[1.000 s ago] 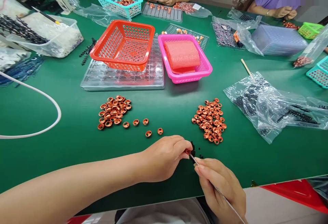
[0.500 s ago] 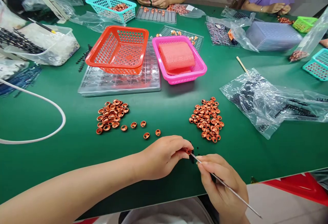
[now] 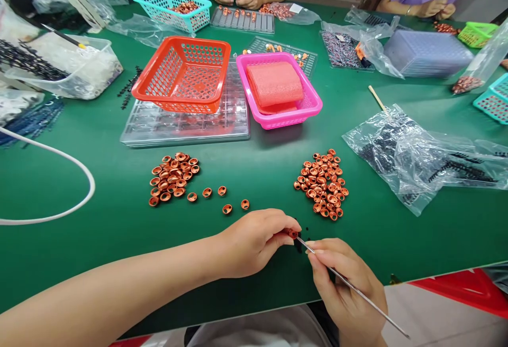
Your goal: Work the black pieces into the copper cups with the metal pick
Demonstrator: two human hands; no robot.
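copper-coloured cup [image 3: 293, 234], pinched in the fingers of the left hand [image 3: 254, 242] over the near side of the green desk [image 3: 262, 175]. gripped a metal rod [image 3: 369, 302] in the pinching fingers of the right hand [image 3: 357, 268], tip at the cup's opening. risked skidding off the rounded wall and jabbing a fingertip if pushed too hard, or popping loose among the black bits [image 3: 299, 246] if held too lightly.

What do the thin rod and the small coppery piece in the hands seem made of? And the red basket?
Thin rod: probably bare metal, judging by its silvery sheen.
Small coppery piece: reddish sheen suggests metal, though coated plastic is possible.
Red basket: likely moulded plastic, glossy, with regular holes.
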